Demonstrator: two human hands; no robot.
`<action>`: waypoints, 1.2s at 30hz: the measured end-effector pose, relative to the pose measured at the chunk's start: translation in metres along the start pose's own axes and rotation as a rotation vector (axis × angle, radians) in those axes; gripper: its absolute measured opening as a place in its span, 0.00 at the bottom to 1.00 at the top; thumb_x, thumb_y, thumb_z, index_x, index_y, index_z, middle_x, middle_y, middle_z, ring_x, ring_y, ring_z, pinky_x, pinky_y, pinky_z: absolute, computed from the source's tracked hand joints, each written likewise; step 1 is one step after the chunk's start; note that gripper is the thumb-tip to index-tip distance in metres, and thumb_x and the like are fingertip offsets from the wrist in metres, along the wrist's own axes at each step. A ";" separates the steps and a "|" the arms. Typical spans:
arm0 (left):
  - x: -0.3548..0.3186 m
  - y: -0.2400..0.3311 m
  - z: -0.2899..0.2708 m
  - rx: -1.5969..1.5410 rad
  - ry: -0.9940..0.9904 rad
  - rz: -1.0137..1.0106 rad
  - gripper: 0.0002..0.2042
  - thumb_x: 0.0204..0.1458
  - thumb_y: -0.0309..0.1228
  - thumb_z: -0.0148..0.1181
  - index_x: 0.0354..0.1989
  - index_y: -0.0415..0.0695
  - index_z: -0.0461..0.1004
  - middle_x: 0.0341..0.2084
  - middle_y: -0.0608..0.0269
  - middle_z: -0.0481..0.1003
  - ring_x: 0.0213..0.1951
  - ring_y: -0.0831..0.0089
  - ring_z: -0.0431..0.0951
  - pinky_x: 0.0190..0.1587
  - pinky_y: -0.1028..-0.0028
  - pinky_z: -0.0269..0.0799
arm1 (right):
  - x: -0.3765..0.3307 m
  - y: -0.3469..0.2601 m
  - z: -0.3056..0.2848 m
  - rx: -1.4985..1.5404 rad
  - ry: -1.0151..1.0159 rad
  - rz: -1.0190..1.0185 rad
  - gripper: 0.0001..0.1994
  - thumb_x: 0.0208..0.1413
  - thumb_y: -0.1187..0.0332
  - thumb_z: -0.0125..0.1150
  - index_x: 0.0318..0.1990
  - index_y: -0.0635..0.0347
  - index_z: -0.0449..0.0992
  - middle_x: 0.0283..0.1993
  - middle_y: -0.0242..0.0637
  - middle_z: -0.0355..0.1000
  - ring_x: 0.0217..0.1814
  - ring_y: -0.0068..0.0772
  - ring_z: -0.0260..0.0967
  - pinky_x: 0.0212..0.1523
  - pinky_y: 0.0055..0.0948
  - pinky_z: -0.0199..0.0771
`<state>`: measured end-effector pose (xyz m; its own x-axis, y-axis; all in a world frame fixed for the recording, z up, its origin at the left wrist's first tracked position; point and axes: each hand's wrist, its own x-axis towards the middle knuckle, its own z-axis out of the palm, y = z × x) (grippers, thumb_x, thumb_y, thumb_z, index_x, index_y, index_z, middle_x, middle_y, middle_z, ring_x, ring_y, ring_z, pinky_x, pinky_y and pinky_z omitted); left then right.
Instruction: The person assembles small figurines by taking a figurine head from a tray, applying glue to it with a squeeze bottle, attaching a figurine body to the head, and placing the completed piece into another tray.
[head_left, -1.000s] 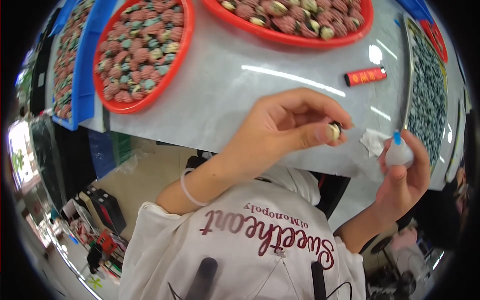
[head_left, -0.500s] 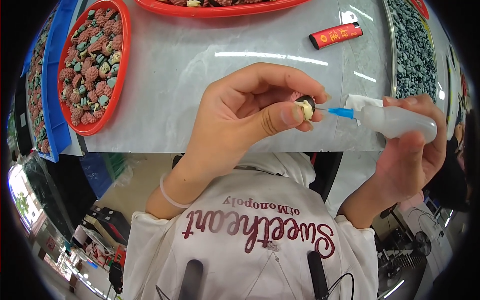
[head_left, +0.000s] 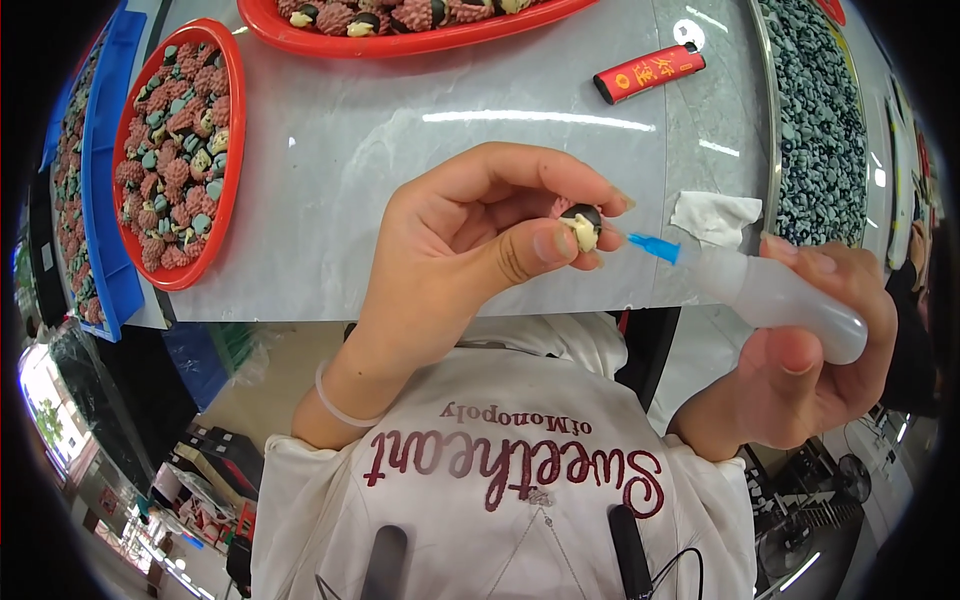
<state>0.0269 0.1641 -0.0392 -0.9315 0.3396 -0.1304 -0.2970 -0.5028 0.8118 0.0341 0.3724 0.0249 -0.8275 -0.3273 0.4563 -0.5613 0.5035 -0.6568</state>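
Observation:
Between the thumb and fingertips of my left hand (head_left: 470,240) is a small pink, ridged piece (head_left: 581,228) with dark and cream parts. Its underside is hidden by the fingers. My right hand (head_left: 830,330) is closed around a translucent white squeeze bottle (head_left: 775,290), which has a blue needle tip (head_left: 655,247). The bottle lies tilted, its tip aimed at the pink piece from the right. Whether the thin needle touches the piece, I cannot tell. A crumpled white tissue (head_left: 715,215) rests on the table just beyond the bottle.
On the grey table (head_left: 340,180), a red oval basket (head_left: 237,130) of pink and teal pieces stands left, beside a blue tray (head_left: 100,190). Another red basket (head_left: 420,45) is at the far edge. A red lighter (head_left: 650,73) lies near a tray of dark pebble-like bits (head_left: 820,130) at right.
The bottle has tilted more, its base and my right hand dropping nearer to me, and its tip has shifted left and slightly down. My left hand has moved slightly left with the piece.

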 end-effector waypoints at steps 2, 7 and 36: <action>-0.001 0.002 0.000 -0.034 -0.024 0.017 0.15 0.46 0.32 0.57 0.38 0.35 0.66 0.36 0.51 0.70 0.36 0.71 0.72 0.36 0.78 0.70 | -0.006 -0.003 0.007 0.095 0.172 0.134 0.22 0.44 0.58 0.60 0.36 0.72 0.67 0.30 0.50 0.68 0.27 0.29 0.63 0.25 0.19 0.61; -0.003 -0.004 -0.001 -0.049 -0.033 0.032 0.13 0.47 0.28 0.56 0.39 0.34 0.66 0.36 0.51 0.70 0.36 0.69 0.74 0.37 0.76 0.71 | -0.007 0.025 0.029 0.472 0.344 0.358 0.15 0.41 0.73 0.60 0.35 0.66 0.63 0.34 0.48 0.67 0.31 0.29 0.65 0.31 0.22 0.65; -0.002 -0.002 0.009 0.065 0.027 0.002 0.12 0.45 0.30 0.59 0.34 0.37 0.67 0.34 0.54 0.69 0.33 0.71 0.74 0.34 0.77 0.72 | -0.016 0.099 -0.060 -0.443 0.309 0.600 0.05 0.41 0.77 0.57 0.29 0.65 0.70 0.23 0.28 0.65 0.22 0.17 0.57 0.27 0.17 0.60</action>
<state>0.0309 0.1713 -0.0356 -0.9377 0.3164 -0.1435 -0.2816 -0.4503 0.8473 -0.0067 0.4758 -0.0111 -0.9083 0.3023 0.2892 0.0887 0.8147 -0.5731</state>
